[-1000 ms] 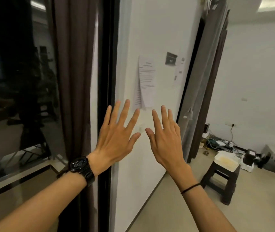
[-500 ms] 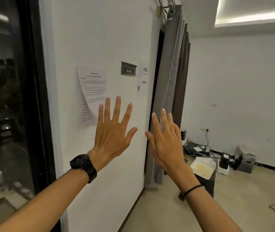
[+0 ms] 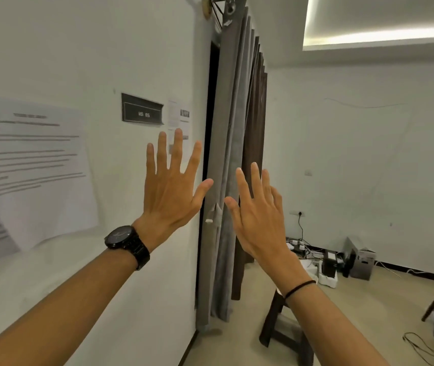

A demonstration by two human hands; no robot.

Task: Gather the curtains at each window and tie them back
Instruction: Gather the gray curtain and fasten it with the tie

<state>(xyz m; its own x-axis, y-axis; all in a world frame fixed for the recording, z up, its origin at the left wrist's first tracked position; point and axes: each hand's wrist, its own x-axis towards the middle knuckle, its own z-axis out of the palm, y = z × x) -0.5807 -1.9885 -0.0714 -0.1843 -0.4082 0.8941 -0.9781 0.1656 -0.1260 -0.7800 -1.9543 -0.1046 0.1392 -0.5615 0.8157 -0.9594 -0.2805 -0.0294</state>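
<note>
The left hand (image 3: 169, 191) and right hand (image 3: 256, 220) were up near the curtain (image 3: 229, 128), fingers spread wide, holding nothing, probably getting ready to gather it.

Soft matt cloth in the grey curtain (image 3: 230, 154); the same dull weave, darker, in the brown curtain (image 3: 255, 154). Flat matt white paint on the wall (image 3: 78, 48). Thin printed paper, lightly rippled, for the sheet (image 3: 33, 167). Black links with a faint sheen, metal by the look, on the watch (image 3: 128, 243). Dark wood, dull finish, in the stool (image 3: 284, 328). Smooth, pale, slightly shiny floor (image 3: 355, 313).
</note>
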